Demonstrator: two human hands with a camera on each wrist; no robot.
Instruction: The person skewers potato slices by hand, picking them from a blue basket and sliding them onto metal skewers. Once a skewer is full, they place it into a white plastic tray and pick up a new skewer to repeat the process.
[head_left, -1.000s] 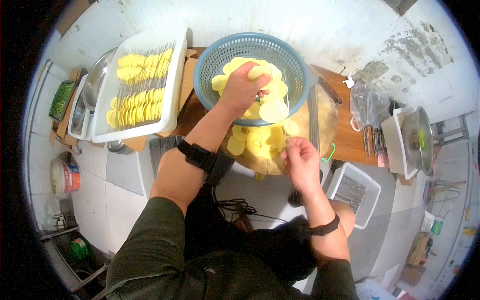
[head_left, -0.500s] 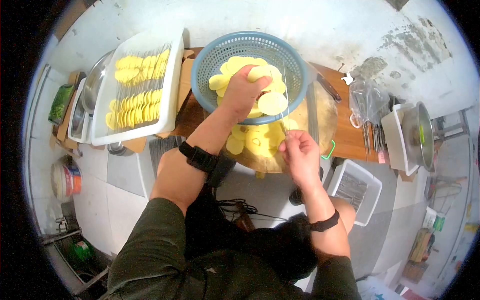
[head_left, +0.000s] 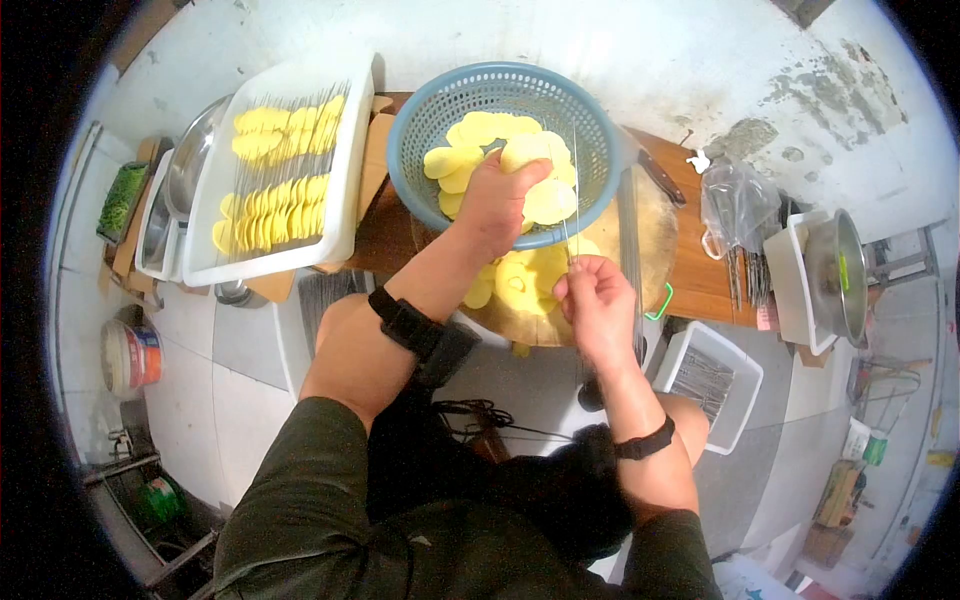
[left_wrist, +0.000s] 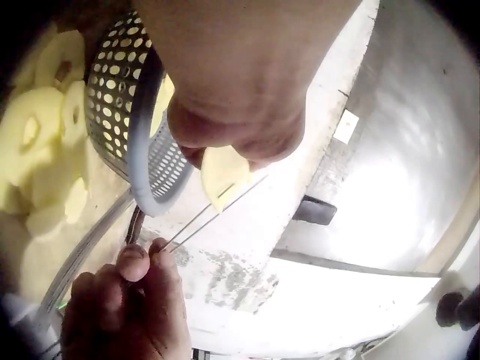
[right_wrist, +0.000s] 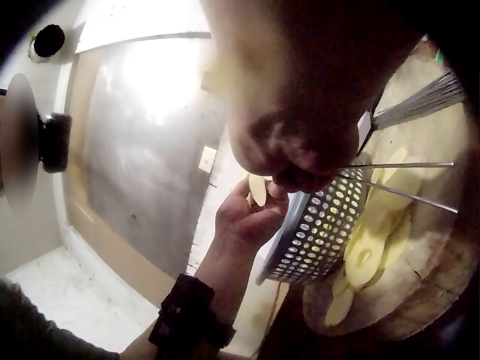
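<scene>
My left hand (head_left: 497, 205) is over the blue-grey colander (head_left: 402, 130), thumb and fingers pinching a thin pale yellow potato slice (left_wrist: 223, 169). Two thin metal skewers (left_wrist: 196, 232) run from my right hand (head_left: 600, 300), which pinches them between thumb and fingertips just in front of the colander's rim. Their far ends reach the slice, overlapping it in the left wrist view. More potato slices (head_left: 490, 125) lie in the colander, partly hidden behind my left hand. Another pile of slices (head_left: 525, 285) rests on the round wooden board (head_left: 655, 240) below the right hand's side.
At the left stands a white tray (head_left: 355, 200) with rows of skewered slices (head_left: 280, 215). A bundle of skewers (head_left: 628, 230) and a knife (head_left: 660, 180) lie on the board's right. Lower right is a white bin (head_left: 745, 400) with more skewers; a plastic bag (head_left: 738, 205) sits farther right.
My left hand has turned at the wrist and its thumb now points more to the right, over the slices. The right hand has stayed nearly in place with the skewers.
</scene>
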